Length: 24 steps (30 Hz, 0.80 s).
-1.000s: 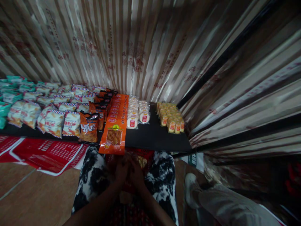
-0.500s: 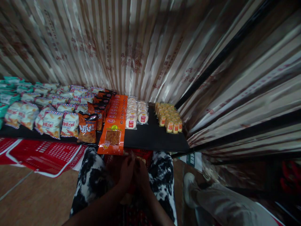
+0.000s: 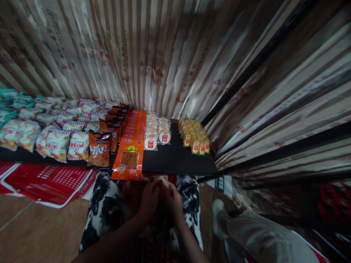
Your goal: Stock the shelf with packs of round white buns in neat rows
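Low between my knees, just under the front edge of the black shelf (image 3: 175,162), my left hand (image 3: 150,196) and my right hand (image 3: 173,199) come together with fingers curled. A small pale, shiny thing (image 3: 163,179) shows at their fingertips; it is too dark to name. Directly above lie orange packs of stick snacks (image 3: 128,146), the front one jutting over the edge. Right of these stand rows of round white crackers in clear wrap (image 3: 150,140), then small yellow wrapped snacks (image 3: 199,144). To the left are orange-brown snack bags (image 3: 98,149) and white snack bags (image 3: 55,142).
Green bags (image 3: 7,115) fill the shelf's far left. Beneath it sits a red basket (image 3: 55,184) with a white handle. Striped plastic sheeting (image 3: 164,47) hangs behind. A black pole (image 3: 238,82) slants at right. Another person's leg (image 3: 263,233) is close on my right.
My right hand has turned and shifted slightly right, and the pale thing at the fingertips shows more. The whole view has moved a little, so the shelf sits slightly further left.
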Each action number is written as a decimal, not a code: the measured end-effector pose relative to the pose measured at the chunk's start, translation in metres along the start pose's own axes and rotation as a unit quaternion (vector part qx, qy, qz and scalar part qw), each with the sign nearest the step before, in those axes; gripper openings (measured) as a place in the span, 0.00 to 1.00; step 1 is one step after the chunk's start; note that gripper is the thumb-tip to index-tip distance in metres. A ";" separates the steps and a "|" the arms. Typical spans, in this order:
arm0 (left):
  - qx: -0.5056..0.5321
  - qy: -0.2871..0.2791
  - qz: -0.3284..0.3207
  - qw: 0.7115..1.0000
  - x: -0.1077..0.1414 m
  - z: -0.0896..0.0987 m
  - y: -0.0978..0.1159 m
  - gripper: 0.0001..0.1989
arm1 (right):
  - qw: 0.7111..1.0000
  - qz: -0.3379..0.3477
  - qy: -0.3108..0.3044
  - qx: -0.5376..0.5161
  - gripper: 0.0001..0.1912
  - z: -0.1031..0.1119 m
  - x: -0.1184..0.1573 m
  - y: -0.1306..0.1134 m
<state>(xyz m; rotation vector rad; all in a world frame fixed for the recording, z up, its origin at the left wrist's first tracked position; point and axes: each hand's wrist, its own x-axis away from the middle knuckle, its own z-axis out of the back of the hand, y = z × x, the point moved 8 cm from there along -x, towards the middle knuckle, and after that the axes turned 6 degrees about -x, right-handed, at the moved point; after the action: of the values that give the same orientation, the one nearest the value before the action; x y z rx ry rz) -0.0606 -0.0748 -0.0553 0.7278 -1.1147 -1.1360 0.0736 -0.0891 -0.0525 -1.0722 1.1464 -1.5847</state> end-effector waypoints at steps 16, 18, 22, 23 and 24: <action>-0.079 0.105 -0.135 0.982 -0.004 0.020 0.029 0.14 | 0.956 -0.093 0.064 -0.271 0.21 -0.003 -0.021 -0.008; -0.051 0.095 -0.119 0.987 -0.006 0.019 0.028 0.17 | 0.946 -0.092 0.087 -0.297 0.22 -0.003 -0.023 -0.008; 0.028 0.096 -0.040 0.994 -0.013 0.019 0.019 0.22 | 0.923 -0.104 0.102 -0.355 0.23 -0.007 -0.025 -0.008; 0.050 0.102 -0.022 0.993 -0.014 0.020 0.017 0.23 | 0.917 -0.108 0.104 -0.369 0.23 -0.009 -0.025 -0.008; 0.074 0.104 -0.006 0.992 -0.016 0.020 0.016 0.23 | 0.911 -0.112 0.108 -0.381 0.23 -0.010 -0.024 -0.009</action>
<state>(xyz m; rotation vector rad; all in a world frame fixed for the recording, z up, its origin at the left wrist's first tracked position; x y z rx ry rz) -0.0745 -0.0536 -0.0399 0.9479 -1.0238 -0.9707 0.0680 -0.0619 -0.0498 -1.5939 1.9423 -1.4690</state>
